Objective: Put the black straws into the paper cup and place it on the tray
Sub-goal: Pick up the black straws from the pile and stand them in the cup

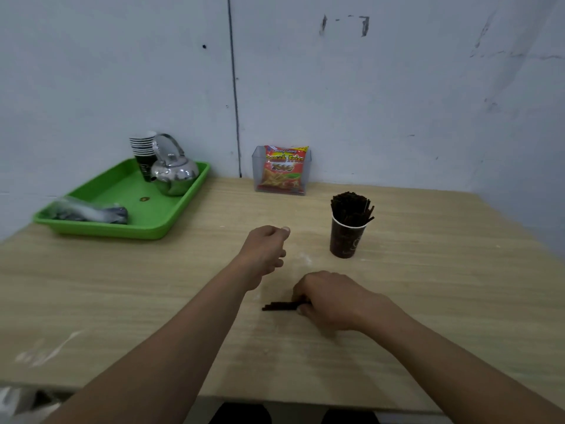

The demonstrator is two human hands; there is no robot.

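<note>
Two hands over the wooden table (pixel 428 270). Our right hand (pixel 330 301) rests knuckles-up on the tabletop, fingers curled down and closed on a small bunch of black straws (pixel 279 306); the free ends stick out flat on the wood to the left of the fingertips, the rest is hidden under the palm. Our left hand (pixel 264 250) hangs just beyond and left of the right, fingers loosely curled with the thumb tip near the index; we see nothing between them, and cannot tell whether they touch.

Paper cup (pixel 347 238): dark, upright, standing beyond and slightly right of the right-hand fingers, apart from both hands. It is packed with a bundle of upright straws (pixel 350 209) rising above the rim, a few leaning right.

Green tray (pixel 137 228): well to the left of the left-hand fingers, at the far corner. On it we note a steel kettle (pixel 174 172), a stack of cups (pixel 143 154) and a clear plastic bag (pixel 88 211).

Snack packet (pixel 282 169) in a clear holder stands against the wall beyond the fingers.
</note>
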